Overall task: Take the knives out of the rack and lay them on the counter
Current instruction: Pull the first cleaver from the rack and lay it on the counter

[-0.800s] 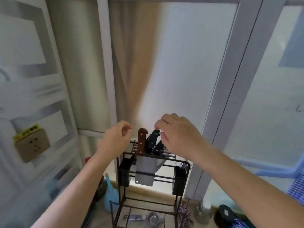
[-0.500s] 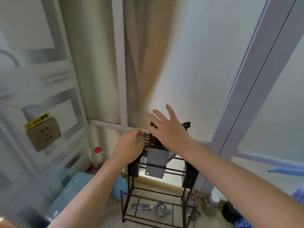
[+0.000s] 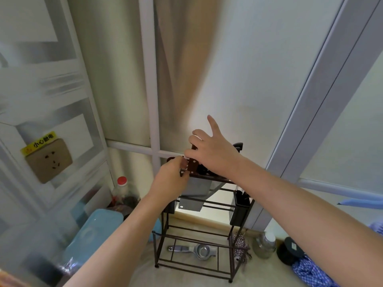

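Note:
A dark wire rack [image 3: 207, 226] stands on the counter against the window. A cleaver hangs in its top slots, with a brown wooden handle [image 3: 192, 167] above and a wide steel blade [image 3: 194, 193] below. Black knife handles [image 3: 238, 146] show behind my right hand. My right hand [image 3: 213, 156] is over the rack top, thumb and a finger pinched on the brown handle, one finger pointing up. My left hand [image 3: 170, 181] grips the rack's top left corner, touching the rail beside the cleaver.
A metal lemon squeezer [image 3: 194, 250] lies on the rack's bottom shelf and black cutlery holders [image 3: 240, 208] hang on its sides. A red-capped bottle [image 3: 122, 186] and a blue container [image 3: 93, 235] stand at the left. A glass jar [image 3: 265, 245], a black jar [image 3: 290, 252] and blue checked cloth [image 3: 310, 274] are at the right.
My right hand went from the black handles to the brown handle, and its spread fingers have closed on it. My left hand came down onto the rack's corner.

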